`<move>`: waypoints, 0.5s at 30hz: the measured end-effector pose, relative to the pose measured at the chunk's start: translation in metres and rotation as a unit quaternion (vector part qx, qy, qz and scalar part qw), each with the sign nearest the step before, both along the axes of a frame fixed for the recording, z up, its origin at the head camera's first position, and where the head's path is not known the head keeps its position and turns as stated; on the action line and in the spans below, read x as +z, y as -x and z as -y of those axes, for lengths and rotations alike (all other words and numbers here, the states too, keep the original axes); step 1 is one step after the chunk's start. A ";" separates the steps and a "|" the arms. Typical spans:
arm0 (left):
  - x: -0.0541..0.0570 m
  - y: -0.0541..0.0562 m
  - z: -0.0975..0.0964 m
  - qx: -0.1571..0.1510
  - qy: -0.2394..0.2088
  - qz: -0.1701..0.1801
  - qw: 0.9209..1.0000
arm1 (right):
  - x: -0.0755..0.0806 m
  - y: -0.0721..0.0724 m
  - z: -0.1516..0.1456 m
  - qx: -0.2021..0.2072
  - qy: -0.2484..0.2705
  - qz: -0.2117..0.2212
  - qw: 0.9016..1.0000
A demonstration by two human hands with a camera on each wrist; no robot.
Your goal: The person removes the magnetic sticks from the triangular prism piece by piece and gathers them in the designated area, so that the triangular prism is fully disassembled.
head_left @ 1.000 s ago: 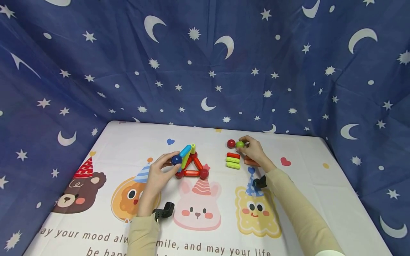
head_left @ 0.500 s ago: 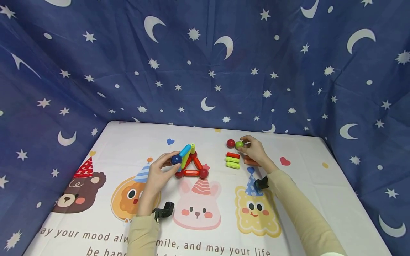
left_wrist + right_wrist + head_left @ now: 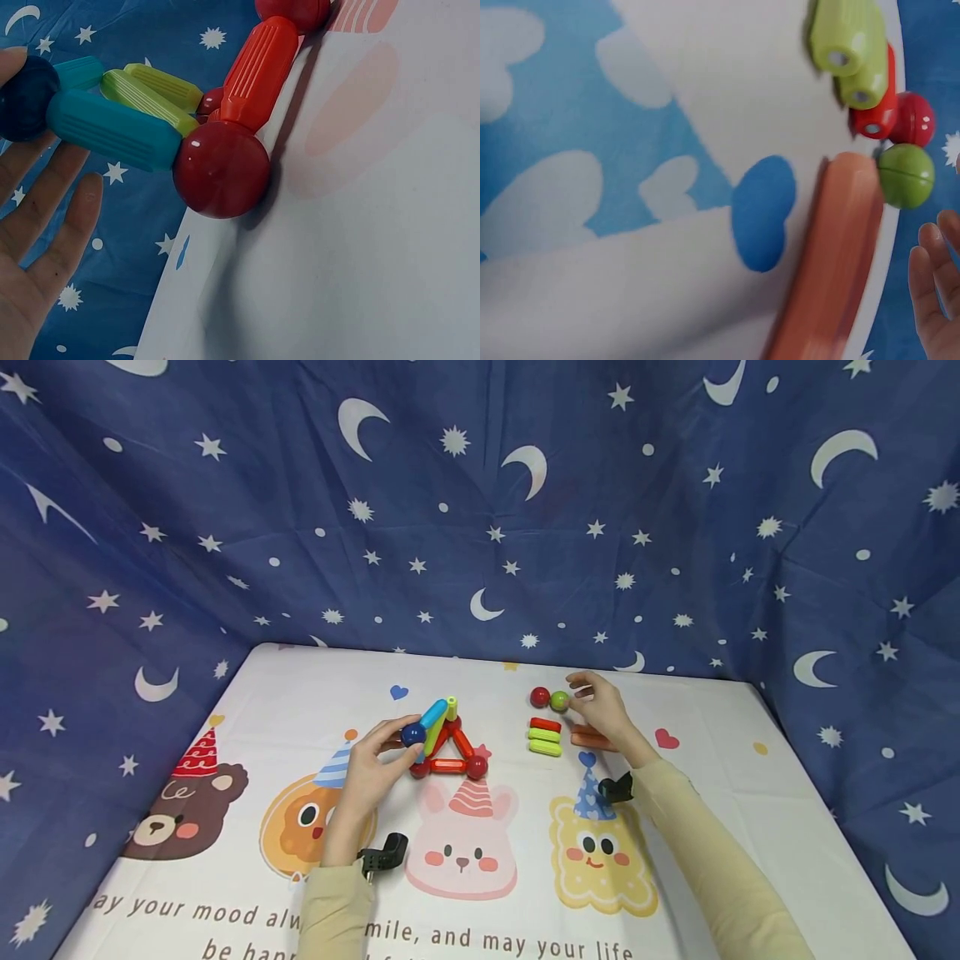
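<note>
My left hand (image 3: pixel 378 766) holds a dark blue ball (image 3: pixel 412 734) between thumb and fingers. That ball tops a magnetic-stick frame: a light blue stick (image 3: pixel 433 713) and another blue stick (image 3: pixel 112 129) join it, with green sticks (image 3: pixel 150 99) beyond. Its base is a triangle of red sticks (image 3: pixel 448 766) and red balls (image 3: pixel 477 767) on the cloth. To the right, a green ball (image 3: pixel 559 700) sits beside a red ball (image 3: pixel 540 697). My right hand (image 3: pixel 602 708) hovers just right of the green ball, fingers apart; the right wrist view shows a gap between them.
A short red stick (image 3: pixel 545 724) and two green sticks (image 3: pixel 544 742) lie in a row below the loose balls. Orange curved pieces (image 3: pixel 592 739) lie under the right hand, partly hidden. A starry blue curtain (image 3: pixel 480 527) rises behind the printed white tablecloth (image 3: pixel 720 760).
My right hand has let go of the green ball and drawn slightly away to the right, fingers spreading. The green ball stays beside the red one. My left hand has not moved.
</note>
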State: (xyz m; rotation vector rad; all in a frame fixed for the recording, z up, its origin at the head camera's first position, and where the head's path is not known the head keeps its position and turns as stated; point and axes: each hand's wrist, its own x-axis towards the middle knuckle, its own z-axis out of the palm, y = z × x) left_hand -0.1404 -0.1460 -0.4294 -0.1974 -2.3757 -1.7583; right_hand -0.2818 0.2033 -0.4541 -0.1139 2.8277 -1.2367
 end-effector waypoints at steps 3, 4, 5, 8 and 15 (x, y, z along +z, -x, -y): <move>0.005 -0.002 -0.001 0.001 0.004 -0.004 1.000 | 0.005 -0.001 0.001 0.004 0.008 -0.009 1.000; 0.006 -0.003 -0.001 0.001 0.005 -0.005 1.000 | 0.006 -0.002 0.002 0.007 0.010 -0.014 1.000; 0.006 -0.003 -0.001 0.001 0.005 -0.006 1.000 | 0.009 -0.003 0.003 0.010 0.012 -0.018 1.000; 0.005 -0.002 -0.001 0.001 0.003 -0.006 1.000 | 0.016 -0.006 0.008 0.023 0.023 -0.032 0.999; 0.003 -0.002 -0.001 0.003 -0.002 -0.003 1.000 | 0.036 -0.014 0.028 0.057 0.049 -0.061 0.995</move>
